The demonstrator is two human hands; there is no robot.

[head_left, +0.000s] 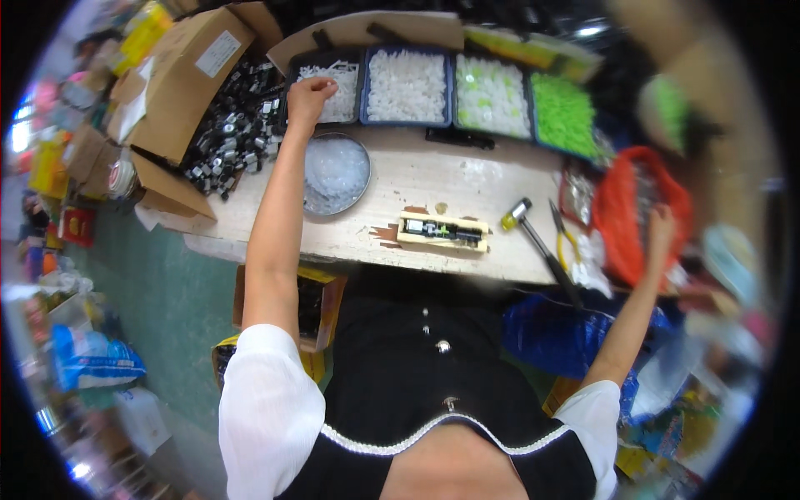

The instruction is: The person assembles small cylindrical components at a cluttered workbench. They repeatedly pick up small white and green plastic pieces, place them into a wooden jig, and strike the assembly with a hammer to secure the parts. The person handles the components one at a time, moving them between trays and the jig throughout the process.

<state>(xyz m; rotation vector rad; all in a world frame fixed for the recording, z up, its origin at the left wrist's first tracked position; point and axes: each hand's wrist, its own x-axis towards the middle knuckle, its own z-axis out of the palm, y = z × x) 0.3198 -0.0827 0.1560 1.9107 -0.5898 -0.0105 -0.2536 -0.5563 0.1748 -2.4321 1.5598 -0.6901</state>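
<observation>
My left hand (309,102) is stretched out over the dark bin of small white plastic parts (343,103) at the back. Its thumb and fingers are pinched together; what they hold, if anything, is too small to make out. On the right, my right hand (660,227) reaches into an open red plastic bag (621,218), fingers blurred and partly hidden among its contents. Between my arms, near the table's front edge, lies a cream-coloured holder (458,242) with a black, silver and green assembly (429,229) in it.
A round metal bowl (367,179) holds translucent pieces. Bins of white pieces (407,87), white-and-green pieces (492,96) and green pieces (562,115) line the back. A hammer (542,246) and yellow-handled pliers (569,246) lie right. A cardboard box (179,87) spills dark metallic parts (237,125) left.
</observation>
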